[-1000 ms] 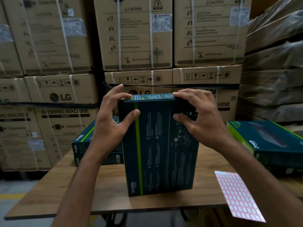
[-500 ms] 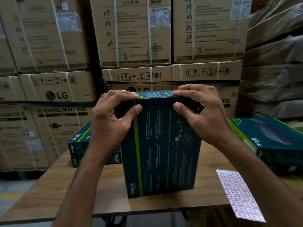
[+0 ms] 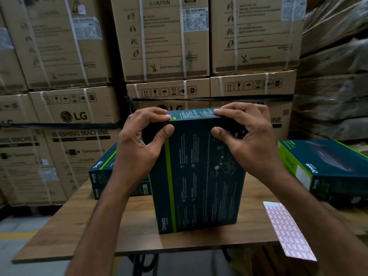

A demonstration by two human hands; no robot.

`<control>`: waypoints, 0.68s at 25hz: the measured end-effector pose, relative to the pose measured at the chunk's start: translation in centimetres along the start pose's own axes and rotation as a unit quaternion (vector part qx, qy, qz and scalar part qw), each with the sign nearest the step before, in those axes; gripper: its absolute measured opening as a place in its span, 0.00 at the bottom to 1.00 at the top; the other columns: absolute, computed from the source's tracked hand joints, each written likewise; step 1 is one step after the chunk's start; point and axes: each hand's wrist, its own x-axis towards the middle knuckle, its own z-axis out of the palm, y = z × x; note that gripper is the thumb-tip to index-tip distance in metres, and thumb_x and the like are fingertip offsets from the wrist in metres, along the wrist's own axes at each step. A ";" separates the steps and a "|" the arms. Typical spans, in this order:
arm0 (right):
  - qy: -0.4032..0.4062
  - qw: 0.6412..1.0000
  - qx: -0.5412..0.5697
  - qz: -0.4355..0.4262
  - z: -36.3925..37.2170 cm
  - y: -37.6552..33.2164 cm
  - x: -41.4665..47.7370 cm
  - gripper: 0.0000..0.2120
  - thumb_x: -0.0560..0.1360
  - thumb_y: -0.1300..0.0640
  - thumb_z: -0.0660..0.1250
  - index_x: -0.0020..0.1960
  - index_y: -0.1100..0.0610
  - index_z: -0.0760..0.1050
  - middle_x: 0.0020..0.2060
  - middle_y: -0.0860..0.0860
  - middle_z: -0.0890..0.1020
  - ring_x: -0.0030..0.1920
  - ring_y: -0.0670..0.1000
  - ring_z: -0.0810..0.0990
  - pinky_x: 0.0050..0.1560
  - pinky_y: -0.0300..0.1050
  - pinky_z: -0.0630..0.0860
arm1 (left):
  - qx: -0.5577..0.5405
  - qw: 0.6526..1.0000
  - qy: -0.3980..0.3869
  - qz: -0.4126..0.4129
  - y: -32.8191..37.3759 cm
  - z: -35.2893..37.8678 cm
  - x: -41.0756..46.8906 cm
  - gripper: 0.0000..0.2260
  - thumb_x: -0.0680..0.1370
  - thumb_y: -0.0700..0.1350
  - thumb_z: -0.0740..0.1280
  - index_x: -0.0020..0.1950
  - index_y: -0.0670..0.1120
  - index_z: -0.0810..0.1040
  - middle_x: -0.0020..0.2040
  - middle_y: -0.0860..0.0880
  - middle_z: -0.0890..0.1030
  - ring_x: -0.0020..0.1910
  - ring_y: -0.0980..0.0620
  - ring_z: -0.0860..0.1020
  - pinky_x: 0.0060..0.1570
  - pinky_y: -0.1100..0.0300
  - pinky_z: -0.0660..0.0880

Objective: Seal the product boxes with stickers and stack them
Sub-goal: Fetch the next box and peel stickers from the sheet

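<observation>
Only view, head camera: the scene was seen looking forward and down over both forearms.
Upright box (image 3: pixel 199 172): stood on its short end at the centre of the frame, on the table and near its front edge, printed face toward the camera.
Left hand (image 3: pixel 137 148): fingers curled over the top edge at the box's upper left corner and thumb pressed on the front face just below, so it pinched the box there.
Right hand (image 3: pixel 247 140): gripped the upper right corner the same way, fingers over the top and thumb on the front face.
Why held so: standing the box on end probably brought its closing flap up to the hands. The two-corner pinch seemed meant to hold the flap down and steady the box for sealing.
Sticker: a small pale patch under the left fingertips might have been one, but it was too small to tell.
Sticker sheet (image 3: pixel 288 230): lay at lower right, overhanging the table's front edge and apart from the box, likely placed within reach of the right hand.
Left pile (image 3: pixel 101 176): two flat boxes at middle left, behind the left forearm, probably the finished stack.
Right pile (image 3: pixel 328 166): flat boxes at the right edge; whether they were sealed could not be told.
Table (image 3: pixel 83 222): a brown wood-grain top, with dark legs showing beneath.
Room: tall strapped cartons (image 3: pixel 165 36) filled the upper half. Wrapped goods (image 3: pixel 334 76) rose at upper right, and the grey floor (image 3: pixel 20 246) with a yellow line showed at lower left.
</observation>
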 end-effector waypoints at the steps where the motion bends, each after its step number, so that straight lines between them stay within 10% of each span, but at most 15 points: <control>1: 0.001 1.000 0.007 0.000 -0.1 -0.1 0.0 0.18 0.75 0.49 0.77 0.64 0.48 0.83 0.59 0.43 0.80 0.64 0.51 0.70 0.63 0.34 0.67 | -0.018 1.000 -0.011 -0.013 0.2 -0.2 0.0 0.09 0.79 0.46 0.73 0.58 0.50 0.80 0.66 0.50 0.79 0.69 0.53 0.76 0.67 0.59 0.74; 11: -0.099 0.934 0.317 0.129 -3.8 1.6 0.6 0.17 0.66 0.53 0.79 0.54 0.48 0.85 0.70 0.45 0.78 0.71 0.43 0.75 0.63 0.45 0.81 | -0.197 0.977 0.004 -0.085 0.2 -1.2 -1.1 0.09 0.78 0.41 0.71 0.57 0.46 0.80 0.63 0.48 0.82 0.69 0.50 0.78 0.65 0.56 0.78; 17: -0.119 0.930 0.323 0.132 -4.4 2.6 0.5 0.25 0.65 0.55 0.83 0.61 0.49 0.83 0.71 0.43 0.78 0.71 0.42 0.76 0.61 0.42 0.80 | -0.220 0.967 0.025 -0.124 0.1 -1.1 -1.4 0.17 0.75 0.40 0.72 0.64 0.45 0.76 0.68 0.52 0.79 0.68 0.54 0.79 0.63 0.55 0.81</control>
